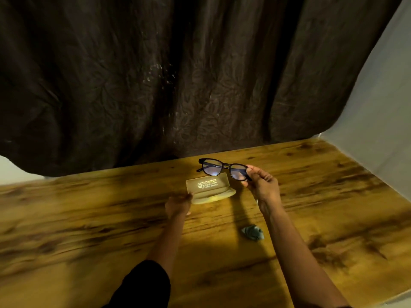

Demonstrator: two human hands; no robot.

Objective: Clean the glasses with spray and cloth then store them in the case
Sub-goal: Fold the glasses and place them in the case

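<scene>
Black-framed glasses (219, 168) hang in the air just above and behind the open case, pinched at their right end by my right hand (261, 184). The yellowish glasses case (209, 190) lies open on the wooden table (89, 218), its lid raised with printed text showing inside. My left hand (179, 204) grips the case at its left front corner. A crumpled grey-green cloth (253, 232) sits on the table nearer to me, to the right of the case. No spray bottle is in view.
A dark brown curtain (155, 85) hangs right behind the table's far edge. A pale wall (382, 107) borders the right side. A black sleeve covers my left upper arm at the bottom.
</scene>
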